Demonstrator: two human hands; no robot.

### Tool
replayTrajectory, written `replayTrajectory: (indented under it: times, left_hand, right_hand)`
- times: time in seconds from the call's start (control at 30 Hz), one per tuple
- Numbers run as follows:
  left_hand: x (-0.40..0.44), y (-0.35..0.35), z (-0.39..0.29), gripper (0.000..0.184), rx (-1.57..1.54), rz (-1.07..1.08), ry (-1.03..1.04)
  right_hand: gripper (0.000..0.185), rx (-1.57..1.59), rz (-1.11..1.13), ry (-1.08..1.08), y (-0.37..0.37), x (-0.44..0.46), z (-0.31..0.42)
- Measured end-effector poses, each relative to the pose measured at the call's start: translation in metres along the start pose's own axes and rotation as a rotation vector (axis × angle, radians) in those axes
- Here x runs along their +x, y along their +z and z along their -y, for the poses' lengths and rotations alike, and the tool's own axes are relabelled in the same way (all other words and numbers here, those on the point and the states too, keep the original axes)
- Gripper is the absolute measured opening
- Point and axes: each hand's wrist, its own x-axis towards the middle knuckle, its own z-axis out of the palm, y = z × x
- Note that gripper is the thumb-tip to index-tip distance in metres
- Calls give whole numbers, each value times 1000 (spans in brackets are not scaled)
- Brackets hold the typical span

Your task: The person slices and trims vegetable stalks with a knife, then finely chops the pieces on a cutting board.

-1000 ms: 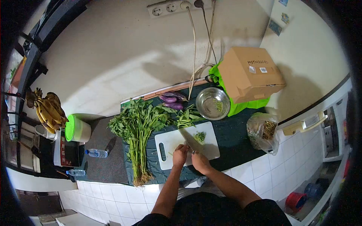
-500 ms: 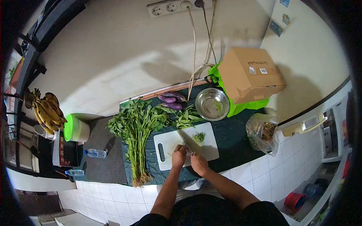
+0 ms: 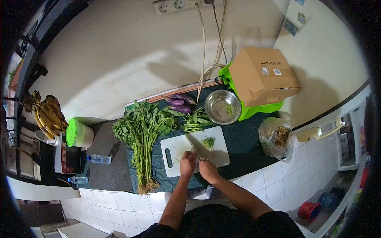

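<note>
Over the board (image 3: 217,156), my right fingers (image 3: 204,163) clasp the knife (image 3: 193,144); what my left fingers (image 3: 188,157) hold, I can't tell. Likely mid-chop; the next cut wants fingertips clear.

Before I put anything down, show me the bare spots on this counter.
The dark cloth is bare between the cutting board and the plastic bag; so is the gray mat between the bottle and the long greens. Behind the board it's crowded: eggplants, more greens, bowl, box.
</note>
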Motion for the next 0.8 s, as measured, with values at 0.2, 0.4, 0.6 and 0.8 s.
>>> replayTrajectory:
  times: [0.2,0.4,0.6,0.8]
  left_hand:
    - [0,-3,-3,13,23,-17,18]
    - [1,-2,-2,15,34,-3,4]
    - [-4,2,0,14,54,-29,1]
    - [-4,3,0,14,81,-27,60]
  right_hand:
    - [28,72,42,62,-9,-12,3]
    - [30,79,54,38,-6,12,4]
    - [31,116,92,30,-12,-12,4]
    - [30,74,58,38,-11,3,10]
